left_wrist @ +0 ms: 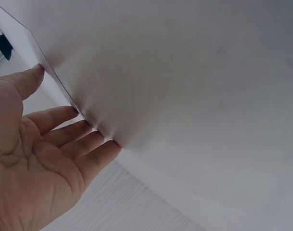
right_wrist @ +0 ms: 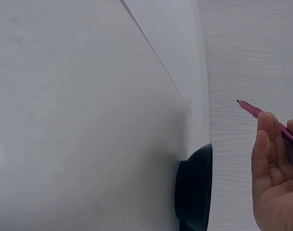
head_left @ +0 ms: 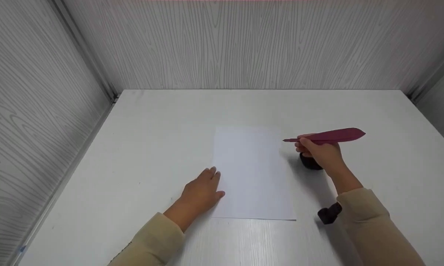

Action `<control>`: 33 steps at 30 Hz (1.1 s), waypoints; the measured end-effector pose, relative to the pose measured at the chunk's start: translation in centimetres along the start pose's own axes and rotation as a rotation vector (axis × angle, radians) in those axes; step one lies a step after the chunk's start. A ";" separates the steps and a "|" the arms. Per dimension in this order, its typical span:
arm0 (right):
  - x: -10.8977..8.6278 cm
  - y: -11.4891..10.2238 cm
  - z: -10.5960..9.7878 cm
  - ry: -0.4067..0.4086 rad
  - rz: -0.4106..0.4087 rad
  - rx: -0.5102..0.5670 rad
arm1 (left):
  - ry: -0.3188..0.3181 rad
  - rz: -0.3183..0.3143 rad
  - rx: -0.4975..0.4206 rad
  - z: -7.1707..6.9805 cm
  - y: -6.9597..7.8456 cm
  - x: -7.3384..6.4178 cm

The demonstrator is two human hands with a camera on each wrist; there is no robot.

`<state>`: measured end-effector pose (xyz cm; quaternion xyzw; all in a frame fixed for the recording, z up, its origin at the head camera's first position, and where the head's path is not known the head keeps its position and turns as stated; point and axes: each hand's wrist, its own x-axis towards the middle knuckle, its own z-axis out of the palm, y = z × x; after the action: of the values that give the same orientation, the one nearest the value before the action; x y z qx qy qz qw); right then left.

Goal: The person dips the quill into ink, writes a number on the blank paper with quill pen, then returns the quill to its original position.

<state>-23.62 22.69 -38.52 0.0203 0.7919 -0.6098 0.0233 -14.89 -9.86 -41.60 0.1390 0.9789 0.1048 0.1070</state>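
A blank white sheet of paper [head_left: 249, 177] lies on the white table. My left hand [head_left: 203, 190] rests at its left edge with the fingers extended. In the left wrist view, the fingertips [left_wrist: 100, 137] and thumb touch along the sheet's edge. My right hand [head_left: 320, 149] pinches a dark red feather pen [head_left: 336, 136] between thumb and fingers, right of the sheet. The pen's dark tip [right_wrist: 238, 101] points left and is held above the table, apart from the paper. Below the right hand stands a small black bowl-shaped holder [head_left: 310, 162], partly hidden by that hand.
The white tabletop [head_left: 159, 129] ends at a wood-grained back panel [head_left: 222, 44]. Another grained panel [head_left: 19, 111] borders the left side. A small black object [head_left: 329, 213] sits against the right sleeve.
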 end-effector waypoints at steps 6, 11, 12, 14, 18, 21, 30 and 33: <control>0.1 -0.2 1.0 -0.026 0.024 -0.027 | 0.012 0.005 0.013 0.0 0.1 -0.1; 0.2 -0.1 1.6 -0.060 0.009 -0.034 | 0.019 0.008 0.023 -0.1 0.1 -0.1; 0.2 -0.1 1.7 -0.065 0.006 -0.042 | 0.020 0.008 0.022 -0.1 0.1 -0.1; 0.3 0.0 1.8 -0.075 0.010 -0.055 | 0.023 0.009 0.020 -0.1 0.1 -0.2; 0.4 0.3 2.2 -0.086 0.025 -0.063 | 0.023 0.008 0.014 0.0 0.1 -0.2; 0.5 0.4 2.6 -0.094 0.030 -0.061 | 0.015 0.007 0.012 0.0 0.1 -0.1; 0.2 0.6 3.1 -0.147 0.063 -0.108 | 0.014 0.007 0.003 0.0 0.0 -0.2; 0.2 0.6 3.2 -0.156 0.072 -0.137 | 0.012 0.007 0.003 0.0 0.0 -0.1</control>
<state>-23.74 19.74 -39.92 -0.0007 0.8263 -0.5527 0.1080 -14.78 -9.93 -41.62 0.1418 0.9792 0.1043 0.1006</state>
